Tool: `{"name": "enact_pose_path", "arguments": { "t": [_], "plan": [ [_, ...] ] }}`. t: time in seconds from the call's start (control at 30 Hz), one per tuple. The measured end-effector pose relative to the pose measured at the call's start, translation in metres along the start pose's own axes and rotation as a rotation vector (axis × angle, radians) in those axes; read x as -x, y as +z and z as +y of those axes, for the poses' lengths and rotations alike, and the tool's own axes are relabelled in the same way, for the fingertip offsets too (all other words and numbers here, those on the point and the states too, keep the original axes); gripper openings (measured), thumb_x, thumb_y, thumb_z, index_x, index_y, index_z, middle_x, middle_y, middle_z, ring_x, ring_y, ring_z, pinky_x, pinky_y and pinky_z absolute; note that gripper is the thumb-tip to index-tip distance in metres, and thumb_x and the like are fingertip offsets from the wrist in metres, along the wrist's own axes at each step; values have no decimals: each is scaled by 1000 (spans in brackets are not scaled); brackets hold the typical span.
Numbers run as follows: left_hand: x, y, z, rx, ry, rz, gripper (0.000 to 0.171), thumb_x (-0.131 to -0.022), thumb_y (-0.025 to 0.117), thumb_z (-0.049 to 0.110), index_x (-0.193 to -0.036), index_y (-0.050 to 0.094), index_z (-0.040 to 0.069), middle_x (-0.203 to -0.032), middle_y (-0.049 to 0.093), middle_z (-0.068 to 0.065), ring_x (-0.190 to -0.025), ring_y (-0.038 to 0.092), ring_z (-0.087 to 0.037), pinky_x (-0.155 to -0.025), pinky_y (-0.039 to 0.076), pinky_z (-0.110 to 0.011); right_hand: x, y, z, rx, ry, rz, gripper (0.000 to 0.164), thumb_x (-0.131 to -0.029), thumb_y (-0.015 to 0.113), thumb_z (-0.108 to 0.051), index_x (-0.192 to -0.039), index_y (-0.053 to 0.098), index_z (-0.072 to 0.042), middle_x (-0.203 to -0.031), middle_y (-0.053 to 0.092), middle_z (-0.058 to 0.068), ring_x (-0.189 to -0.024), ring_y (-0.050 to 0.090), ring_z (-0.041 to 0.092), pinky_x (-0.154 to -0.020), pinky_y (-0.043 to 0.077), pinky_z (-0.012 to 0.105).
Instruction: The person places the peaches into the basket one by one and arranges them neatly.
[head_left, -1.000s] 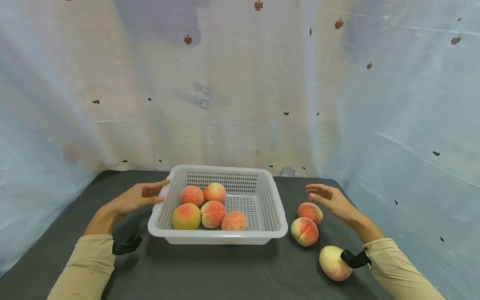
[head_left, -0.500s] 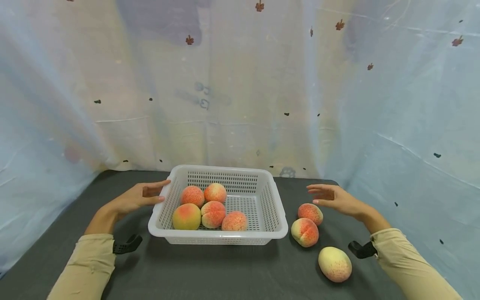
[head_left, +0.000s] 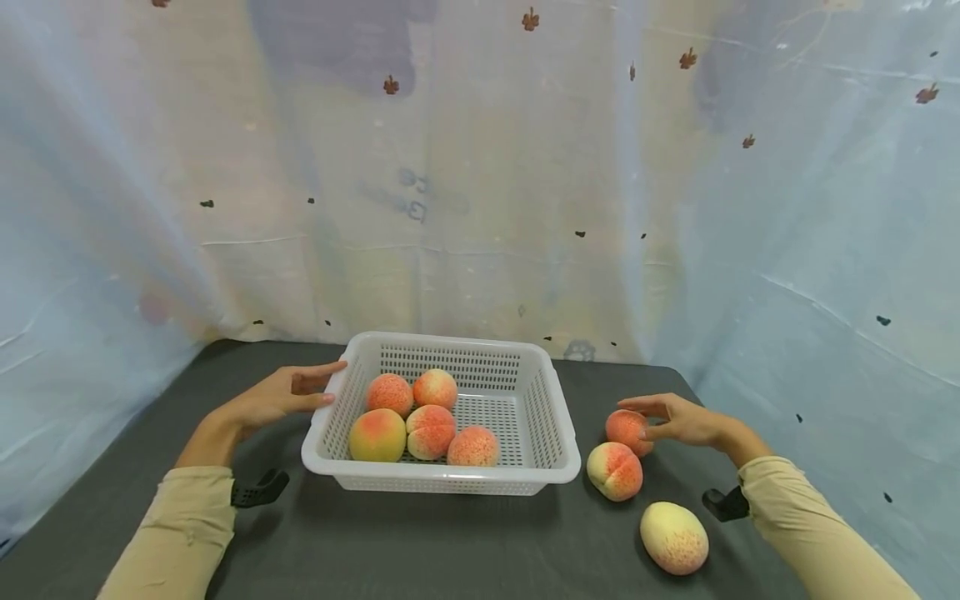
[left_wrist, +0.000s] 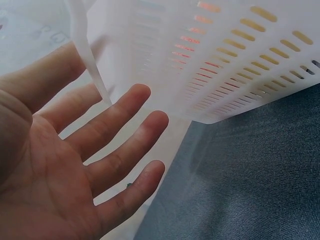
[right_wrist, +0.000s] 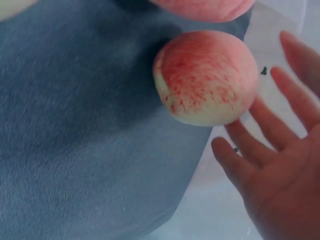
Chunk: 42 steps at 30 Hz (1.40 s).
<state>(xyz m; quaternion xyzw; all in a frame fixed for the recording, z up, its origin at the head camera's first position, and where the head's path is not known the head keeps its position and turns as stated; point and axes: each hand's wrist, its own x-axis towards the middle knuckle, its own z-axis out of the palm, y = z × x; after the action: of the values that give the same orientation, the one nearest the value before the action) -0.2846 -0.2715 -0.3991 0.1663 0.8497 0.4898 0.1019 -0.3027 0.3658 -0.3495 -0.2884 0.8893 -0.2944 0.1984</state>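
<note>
A white plastic basket [head_left: 442, 472] with slotted walls holds several peaches [head_left: 431, 432]. My left hand [head_left: 270, 402] touches the basket's left rim with extended fingers. In the left wrist view, the left hand [left_wrist: 95, 150] has its fingers spread beside the slotted wall. Right of the basket, my right hand [head_left: 686, 421] is at the farthest loose peach [head_left: 624, 428], fingers around its far side and thumb near its right side. The right wrist view shows the right hand [right_wrist: 285, 170] with straight, spread fingers, some partly behind that red-and-cream peach [right_wrist: 206, 77]. Firm contact cannot be made out.
A second peach [head_left: 615, 472] lies just in front of the farthest one, and a pale yellow peach [head_left: 674, 538] lies nearer on the dark tabletop [head_left: 420, 550]. A patterned sheet [head_left: 480, 208] hangs behind the table. Each wrist wears a black camera mount [head_left: 726, 504].
My right hand has come down from above the farthest peach and now has its fingers around it. My left hand stays on the basket rim. The head view has shifted slightly.
</note>
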Motion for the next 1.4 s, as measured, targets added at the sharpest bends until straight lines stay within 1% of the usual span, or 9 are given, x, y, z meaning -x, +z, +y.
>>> {"name": "enact_pose_path", "arguments": {
  "t": [0.13, 0.27, 0.4, 0.5, 0.63, 0.77, 0.87, 1.07, 1.4],
  "plan": [
    [1, 0, 1, 6, 2, -1, 74, -98, 67, 34, -160, 31, 16, -159, 39, -23, -138, 50, -44, -106, 47, -61, 0, 0, 2, -5, 26, 17, 66, -94, 70, -10, -150, 40, 7, -154, 36, 38, -138, 34, 63, -104, 42, 69],
    [3, 0, 1, 8, 14, -1, 73, -98, 67, 32, -160, 31, 15, -159, 39, -24, -139, 49, -44, -106, 48, -60, -2, 1, 6, 5, 45, 41, 66, -91, 72, -6, -148, 42, 10, -149, 37, 42, -130, 47, 60, -93, 56, 50],
    [2, 0, 1, 8, 34, -5, 73, -98, 67, 30, -160, 31, 15, -159, 39, -24, -139, 49, -45, -105, 50, -58, -4, 4, 11, 46, 52, 82, 63, -90, 73, -4, -144, 44, 13, -141, 43, 43, -113, 61, 44, -77, 56, 33],
    [2, 1, 0, 11, 49, -5, 72, -99, 67, 29, -160, 31, 14, -159, 39, -25, -139, 49, -45, -105, 50, -57, -7, 5, 14, 108, 56, 127, 62, -88, 74, -3, -141, 46, 14, -138, 46, 42, -110, 61, 40, -78, 56, 37],
    [1, 1, -2, 20, 52, -4, 72, -99, 67, 28, -160, 31, 14, -159, 40, -24, -139, 49, -45, -105, 50, -57, -9, 6, 17, 181, 57, 173, 59, -86, 74, 0, -138, 49, 14, -139, 47, 42, -117, 57, 50, -87, 55, 52],
    [2, 1, -2, 17, 52, -3, 72, -99, 67, 28, -160, 31, 13, -158, 40, -24, -137, 51, -44, -105, 50, -58, -8, 3, 15, 193, 66, 192, 59, -88, 72, 0, -139, 47, 15, -135, 49, 42, -105, 64, 40, -77, 57, 41],
    [2, 0, -1, 15, 54, -4, 72, -99, 67, 28, -160, 31, 13, -159, 39, -24, -138, 50, -45, -105, 49, -59, -5, -2, 7, 158, 60, 239, 60, -91, 70, 0, -142, 44, 16, -130, 54, 39, -95, 66, 30, -66, 53, 31],
    [1, -1, -2, 9, 46, -1, 73, -98, 67, 29, -159, 31, 13, -159, 39, -23, -139, 49, -45, -106, 48, -60, -7, -11, -20, 62, -14, 315, 61, -96, 65, -4, -148, 38, 13, -125, 60, 34, -103, 70, 41, -69, 57, 29],
    [1, -1, -3, 20, 57, -12, 72, -99, 67, 28, -160, 31, 13, -157, 41, -25, -136, 53, -43, -105, 49, -58, -23, -8, -68, -80, -72, 296, 64, -99, 65, -9, -154, 36, 4, -151, 42, 35, -129, 55, 51, -84, 58, 28]
  ]
}}
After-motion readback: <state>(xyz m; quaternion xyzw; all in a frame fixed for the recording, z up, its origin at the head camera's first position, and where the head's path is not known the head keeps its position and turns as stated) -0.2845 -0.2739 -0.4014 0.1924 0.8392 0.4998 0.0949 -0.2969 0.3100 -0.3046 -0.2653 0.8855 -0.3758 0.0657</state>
